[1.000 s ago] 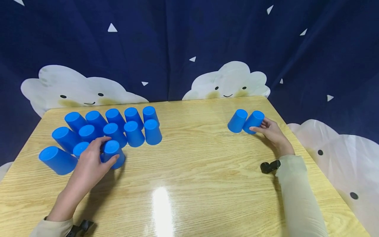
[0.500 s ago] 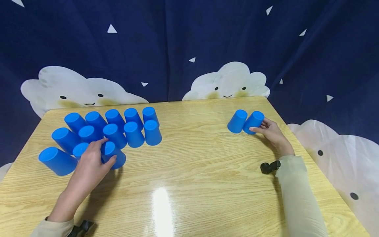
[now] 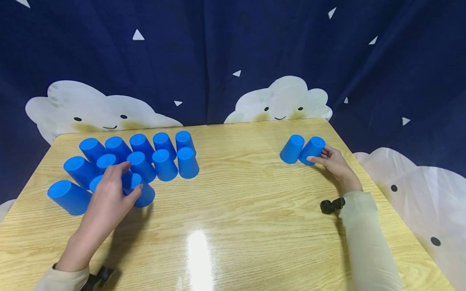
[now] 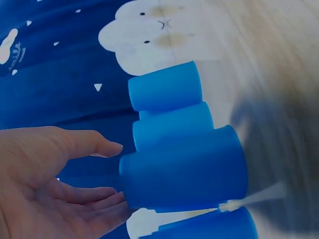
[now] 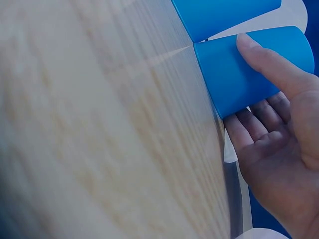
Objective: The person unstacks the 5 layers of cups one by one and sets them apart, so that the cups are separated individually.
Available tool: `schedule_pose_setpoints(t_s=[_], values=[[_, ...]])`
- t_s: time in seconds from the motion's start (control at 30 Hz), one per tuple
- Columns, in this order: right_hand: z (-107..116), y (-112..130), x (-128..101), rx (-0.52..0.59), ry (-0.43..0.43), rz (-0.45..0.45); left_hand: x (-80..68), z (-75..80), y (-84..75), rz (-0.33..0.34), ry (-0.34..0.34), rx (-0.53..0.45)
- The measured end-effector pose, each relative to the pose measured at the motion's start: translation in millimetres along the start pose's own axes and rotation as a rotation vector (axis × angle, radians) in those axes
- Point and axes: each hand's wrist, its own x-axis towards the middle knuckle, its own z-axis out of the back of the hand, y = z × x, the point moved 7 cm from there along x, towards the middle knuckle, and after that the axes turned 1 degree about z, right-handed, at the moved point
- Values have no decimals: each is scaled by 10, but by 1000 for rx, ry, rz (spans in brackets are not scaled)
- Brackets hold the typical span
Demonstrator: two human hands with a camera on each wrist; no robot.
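Note:
My left hand (image 3: 113,194) is over the front right cup of the left group, a blue plastic cup (image 3: 145,196) standing upside down. In the left wrist view its thumb (image 4: 107,148) is apart from the cup (image 4: 184,169), and the other fingertips lie beside the closed end. Over on the right, my right hand (image 3: 336,163) holds another upside-down blue cup (image 3: 314,148), thumb on the near side and fingers on the far side. This cup (image 5: 249,69) rests on the table, close beside a matching cup (image 3: 292,149).
Several more upside-down blue cups (image 3: 165,165) stand in rows on the left of the wooden table (image 3: 255,226), some partly hidden by my left hand. A dark blue curtain (image 3: 218,48) with white clouds hangs behind the table's far edge.
My left hand has loosened from the front right cup and shifted slightly up and back from it, with the fingers spread. The right hand and its cup stay put.

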Motion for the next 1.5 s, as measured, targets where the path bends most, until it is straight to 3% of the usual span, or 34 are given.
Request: schedule_pose_setpoints(t_s=[0.3, 0.67, 1.13, 1.5], values=[[4, 11, -8, 3, -2, 4, 60, -3, -235, -12, 18, -22], [-7, -10, 9, 10, 14, 1, 193, -196, -684, -176, 23, -71], [-1, 26, 14, 6, 0, 25, 463, -688, -1389, -305, 138, -153], [-5, 25, -3, -10, -4, 28, 711, -1320, -1985, -431, 272, -245]])
